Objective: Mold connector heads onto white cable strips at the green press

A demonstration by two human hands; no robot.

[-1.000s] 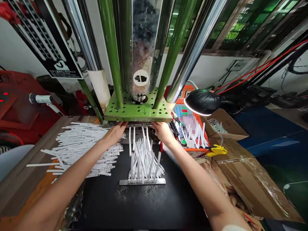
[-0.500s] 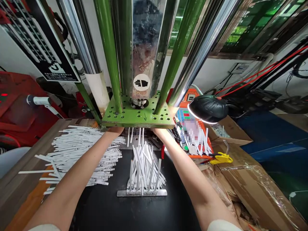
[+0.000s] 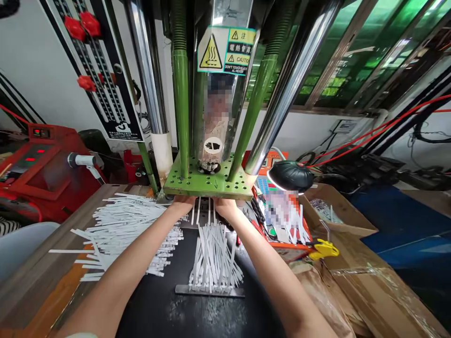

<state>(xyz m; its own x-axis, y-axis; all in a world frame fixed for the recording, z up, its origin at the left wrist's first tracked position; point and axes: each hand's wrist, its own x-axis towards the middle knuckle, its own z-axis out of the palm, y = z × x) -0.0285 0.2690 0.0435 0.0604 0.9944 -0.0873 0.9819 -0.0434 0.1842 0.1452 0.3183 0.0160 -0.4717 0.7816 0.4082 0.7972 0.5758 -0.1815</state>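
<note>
My left hand [image 3: 183, 201] reaches under the front edge of a green perforated plate [image 3: 207, 188], its fingers hidden beneath it. Under the same edge, to the right, is my right hand [image 3: 225, 204], with its fingers also out of sight. Several thin white strips [image 3: 200, 211] stick out toward me between the hands. Just in front, a bundle of white strips [image 3: 214, 258] lies against a flat metal bar [image 3: 209, 291] on the black surface. A larger heap of white strips [image 3: 130, 225] spreads beside my left forearm.
Green rods [image 3: 181, 108] and a clear guard [image 3: 214, 117] rise above the plate. A black lamp [image 3: 291, 176] hangs at the right over an orange tray [image 3: 292, 252]. Yellow-handled pliers [image 3: 324, 249] and cardboard boxes [image 3: 384, 277] are further right, a red machine [image 3: 52, 173] at left.
The view has tilted up and shifted left, so a warning label and more of the red machine show. Both hands have moved closer together under the plate edge.
</note>
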